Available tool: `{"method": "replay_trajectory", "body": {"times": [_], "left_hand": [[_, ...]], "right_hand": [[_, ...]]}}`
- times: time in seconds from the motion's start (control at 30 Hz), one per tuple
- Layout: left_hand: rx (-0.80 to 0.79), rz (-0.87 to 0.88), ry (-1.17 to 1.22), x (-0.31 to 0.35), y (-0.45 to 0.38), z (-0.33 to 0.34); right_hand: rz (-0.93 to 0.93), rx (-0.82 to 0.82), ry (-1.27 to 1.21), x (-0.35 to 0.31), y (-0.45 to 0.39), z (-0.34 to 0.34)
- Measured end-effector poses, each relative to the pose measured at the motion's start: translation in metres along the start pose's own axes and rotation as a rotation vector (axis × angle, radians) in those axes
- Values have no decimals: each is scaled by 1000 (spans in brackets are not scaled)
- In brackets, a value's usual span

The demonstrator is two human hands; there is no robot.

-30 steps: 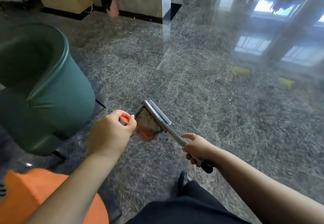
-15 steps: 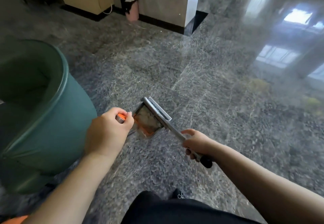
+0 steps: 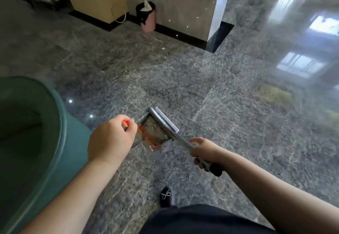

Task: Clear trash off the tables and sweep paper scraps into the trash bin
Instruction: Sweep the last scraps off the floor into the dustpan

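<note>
Both hands grasp tools: left hand (image 3: 111,140) dustpan (image 3: 152,133), right hand (image 3: 203,151) broom (image 3: 165,122), beside bin (image 3: 60,156).

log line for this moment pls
left hand grips dustpan handle | right hand grips broom handle | green bin at left

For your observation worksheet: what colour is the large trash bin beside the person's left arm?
Dark green; the trash bin shows best in the head view, at lower left.

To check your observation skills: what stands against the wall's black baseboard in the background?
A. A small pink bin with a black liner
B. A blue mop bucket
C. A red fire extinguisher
A: a small pink bin lined with a black bag stands on the floor against the black baseboard.
</note>
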State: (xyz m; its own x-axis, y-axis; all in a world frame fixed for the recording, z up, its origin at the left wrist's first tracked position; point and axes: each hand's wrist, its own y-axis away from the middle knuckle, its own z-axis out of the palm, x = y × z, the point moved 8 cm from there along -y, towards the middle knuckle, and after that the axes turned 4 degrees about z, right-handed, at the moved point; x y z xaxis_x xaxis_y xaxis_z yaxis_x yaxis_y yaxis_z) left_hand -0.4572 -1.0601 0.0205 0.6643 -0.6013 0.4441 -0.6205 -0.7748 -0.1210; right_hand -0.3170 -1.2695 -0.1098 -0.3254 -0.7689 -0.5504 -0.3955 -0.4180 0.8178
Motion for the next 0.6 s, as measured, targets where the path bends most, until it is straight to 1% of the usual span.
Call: {"method": "replay_trajectory", "body": {"times": [0.1, 0.2, 0.37, 0.6], "left_hand": [[-12, 30, -35, 7, -61, 7], [4, 58, -19, 13, -119, 17], [-20, -7, -4, 28, -221, 49], [-39, -109, -22, 59, -360, 82]], "right_hand": [[0, 6, -4, -44, -31, -16], [-15, 7, -1, -84, -64, -34], [-39, 16, 27, -158, -128, -77], [-35, -31, 31, -269, -213, -149]]}}
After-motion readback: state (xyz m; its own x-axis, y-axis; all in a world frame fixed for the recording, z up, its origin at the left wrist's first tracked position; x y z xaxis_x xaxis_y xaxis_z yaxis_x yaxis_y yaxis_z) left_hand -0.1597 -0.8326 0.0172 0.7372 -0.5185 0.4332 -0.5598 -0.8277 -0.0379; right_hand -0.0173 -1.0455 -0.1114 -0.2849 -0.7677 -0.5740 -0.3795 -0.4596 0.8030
